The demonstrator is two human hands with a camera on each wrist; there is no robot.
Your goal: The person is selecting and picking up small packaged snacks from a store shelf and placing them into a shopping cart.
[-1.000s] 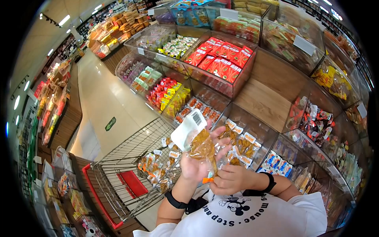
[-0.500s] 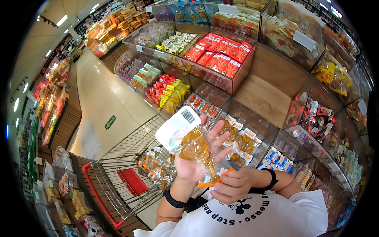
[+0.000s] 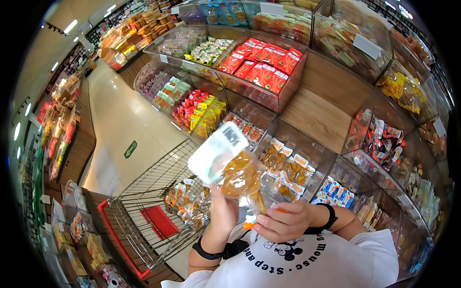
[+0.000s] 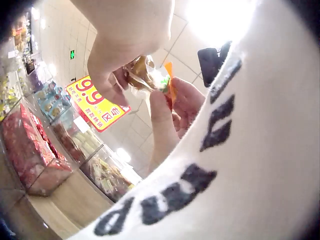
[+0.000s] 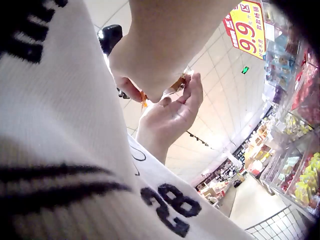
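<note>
A clear plastic pack holding a brown drumstick (image 3: 241,175) is raised in front of the chest, with its white, barcoded end tilted up to the left. My left hand (image 3: 224,211) holds it from the left side, the thumb near the edge and most fingers hidden behind the pack. The narrow orange-marked lower end is pinched by my right hand (image 3: 282,222). From the left wrist view, the left hand (image 4: 125,47) bends over the drumstick, while the right thumb and fingers meet at the orange end. Both hands also appear close together in the right wrist view.
At the left is a wire cart (image 3: 126,247) with a red handle and several similar packs (image 3: 185,200). Behind the hands stands a clear bin holding more drumstick packs (image 3: 295,169). Red snack packets (image 3: 264,72) fill a bin farther back, beside a bare wooden shelf (image 3: 319,115).
The left hand's spread fingers have gone behind the pack. The pack first shifted left and showed its white end more fully, then tilted. The right hand stays at the lower end.
</note>
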